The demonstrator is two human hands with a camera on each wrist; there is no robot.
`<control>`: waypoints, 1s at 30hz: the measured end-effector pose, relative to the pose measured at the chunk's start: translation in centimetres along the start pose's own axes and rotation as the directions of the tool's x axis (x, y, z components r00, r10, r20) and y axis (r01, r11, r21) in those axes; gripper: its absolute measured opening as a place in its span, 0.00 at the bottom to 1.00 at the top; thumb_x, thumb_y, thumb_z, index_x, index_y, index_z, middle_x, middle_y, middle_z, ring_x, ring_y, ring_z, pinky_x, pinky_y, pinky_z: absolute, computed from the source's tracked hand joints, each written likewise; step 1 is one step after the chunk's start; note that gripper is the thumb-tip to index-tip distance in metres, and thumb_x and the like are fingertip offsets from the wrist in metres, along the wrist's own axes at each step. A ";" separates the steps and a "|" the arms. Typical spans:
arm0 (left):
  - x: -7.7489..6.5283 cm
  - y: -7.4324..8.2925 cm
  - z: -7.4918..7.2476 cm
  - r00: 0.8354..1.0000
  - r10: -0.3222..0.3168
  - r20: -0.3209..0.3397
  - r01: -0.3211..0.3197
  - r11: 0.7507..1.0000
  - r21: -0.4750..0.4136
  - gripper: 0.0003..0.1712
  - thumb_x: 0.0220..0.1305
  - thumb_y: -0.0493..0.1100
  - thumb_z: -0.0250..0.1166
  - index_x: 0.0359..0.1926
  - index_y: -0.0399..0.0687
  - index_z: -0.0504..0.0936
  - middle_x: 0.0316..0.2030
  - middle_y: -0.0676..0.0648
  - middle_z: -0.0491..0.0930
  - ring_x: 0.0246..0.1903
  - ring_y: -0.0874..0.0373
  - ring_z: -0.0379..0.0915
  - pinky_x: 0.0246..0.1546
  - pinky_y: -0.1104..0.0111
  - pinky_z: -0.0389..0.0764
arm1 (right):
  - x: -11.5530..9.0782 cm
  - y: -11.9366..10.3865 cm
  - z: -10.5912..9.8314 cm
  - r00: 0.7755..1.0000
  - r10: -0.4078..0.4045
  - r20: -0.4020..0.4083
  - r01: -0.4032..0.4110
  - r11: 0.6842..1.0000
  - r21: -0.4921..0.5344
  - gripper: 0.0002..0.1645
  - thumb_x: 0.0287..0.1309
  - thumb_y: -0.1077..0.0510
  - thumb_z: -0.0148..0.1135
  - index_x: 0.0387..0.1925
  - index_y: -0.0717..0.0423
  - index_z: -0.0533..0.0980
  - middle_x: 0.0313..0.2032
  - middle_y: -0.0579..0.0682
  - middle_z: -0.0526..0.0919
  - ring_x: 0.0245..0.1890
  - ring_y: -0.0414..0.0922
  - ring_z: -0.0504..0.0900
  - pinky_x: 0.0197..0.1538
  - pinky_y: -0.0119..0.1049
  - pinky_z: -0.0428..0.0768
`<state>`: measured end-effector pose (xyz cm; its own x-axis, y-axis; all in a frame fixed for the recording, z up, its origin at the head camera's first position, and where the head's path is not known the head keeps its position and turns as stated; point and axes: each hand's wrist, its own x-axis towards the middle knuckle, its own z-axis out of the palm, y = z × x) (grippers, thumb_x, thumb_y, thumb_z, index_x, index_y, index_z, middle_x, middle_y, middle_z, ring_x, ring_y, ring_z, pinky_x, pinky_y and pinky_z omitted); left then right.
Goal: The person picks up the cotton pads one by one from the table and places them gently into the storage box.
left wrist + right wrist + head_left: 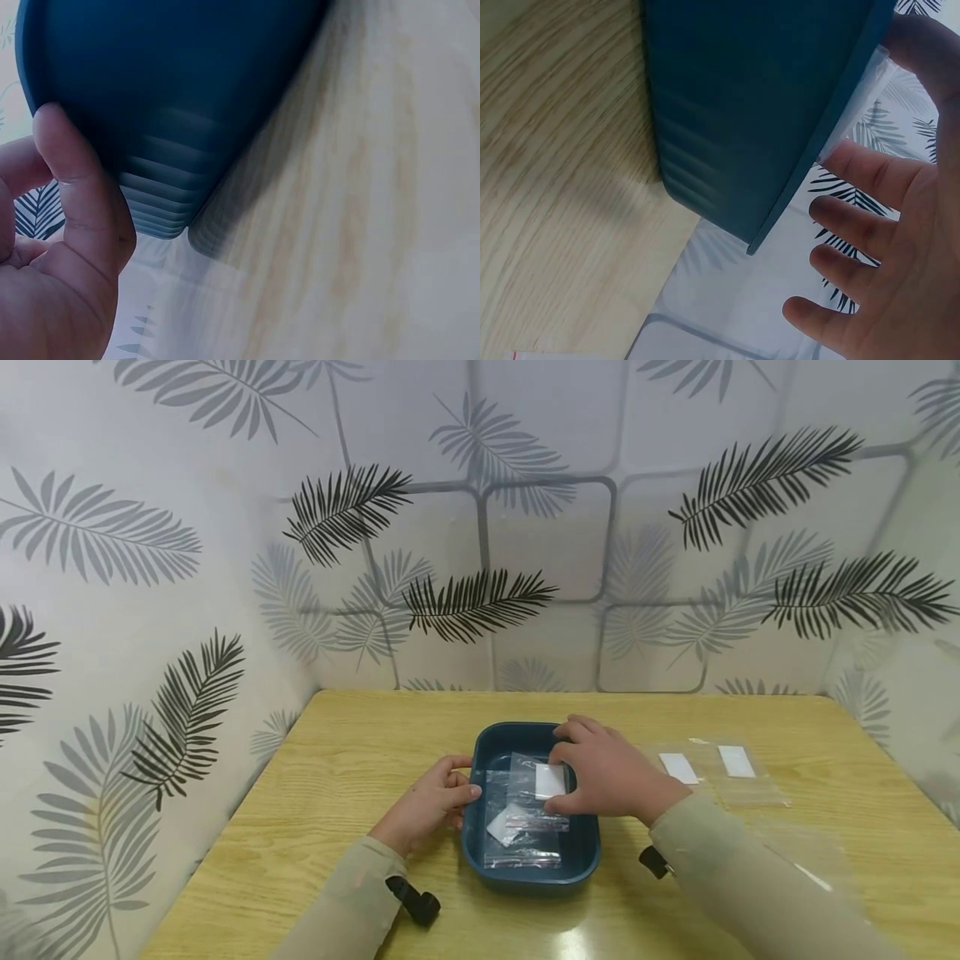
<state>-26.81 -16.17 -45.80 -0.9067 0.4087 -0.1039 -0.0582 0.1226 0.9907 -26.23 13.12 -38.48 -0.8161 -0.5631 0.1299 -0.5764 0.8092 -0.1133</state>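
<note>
A dark blue plastic bin (531, 883) stands on the table, with two clear zip bags inside, each holding a white piece. My left hand (429, 800) grips the bin's left rim, thumb at the edge and fingers along the outside; in the left wrist view that hand (71, 232) is at the ribbed wall. Over the bin's right side, my right hand (603, 768) pinches the upper zip bag (538, 821) between thumb and index finger. The lower zip bag (521, 862) lies beneath it. In the right wrist view, clear plastic (859, 101) shows between thumb and index finger, the other fingers spread.
To the right on the wooden table (360, 735) lie two more clear bags with white pieces, a nearer white piece (679, 768) and a farther white piece (737, 761). Clear plastic (813, 868) lies by the right forearm. A patterned wall (540, 552) rises behind the table.
</note>
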 end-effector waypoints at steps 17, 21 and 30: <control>-0.1 0.0 0.1 1.000 -0.002 -0.010 0.002 1.000 0.005 0.32 0.73 0.38 0.61 0.73 0.43 0.62 0.39 0.43 0.74 0.29 0.55 0.72 0.29 0.66 0.78 | -0.2 0.8 0.8 0.998 0.061 -0.019 -0.061 0.998 -0.027 0.39 0.49 0.29 0.71 0.55 0.49 0.81 0.67 0.58 0.70 0.71 0.61 0.61 0.66 0.64 0.65; -0.1 -0.1 0.0 1.000 0.001 -0.007 -0.001 1.000 0.002 0.32 0.73 0.39 0.62 0.73 0.43 0.61 0.39 0.42 0.75 0.29 0.55 0.72 0.29 0.66 0.78 | -0.5 1.7 0.6 0.997 0.072 -0.031 -0.072 0.997 -0.002 0.39 0.51 0.30 0.71 0.56 0.50 0.81 0.66 0.58 0.70 0.69 0.61 0.63 0.67 0.62 0.65; 0.0 -0.2 0.0 1.000 0.005 -0.013 -0.005 1.000 0.002 0.33 0.73 0.40 0.63 0.73 0.44 0.61 0.40 0.42 0.75 0.28 0.54 0.71 0.29 0.66 0.78 | -1.6 4.8 0.8 0.995 0.083 -0.053 -0.080 0.995 0.062 0.40 0.55 0.31 0.69 0.62 0.50 0.77 0.67 0.62 0.69 0.68 0.64 0.65 0.66 0.62 0.66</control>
<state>-26.79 -16.19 -45.95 -0.9124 0.3975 -0.0974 -0.0526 0.1221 0.9911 -27.74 17.74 -40.03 -0.8578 -0.4843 0.1720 -0.5110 0.8397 -0.1839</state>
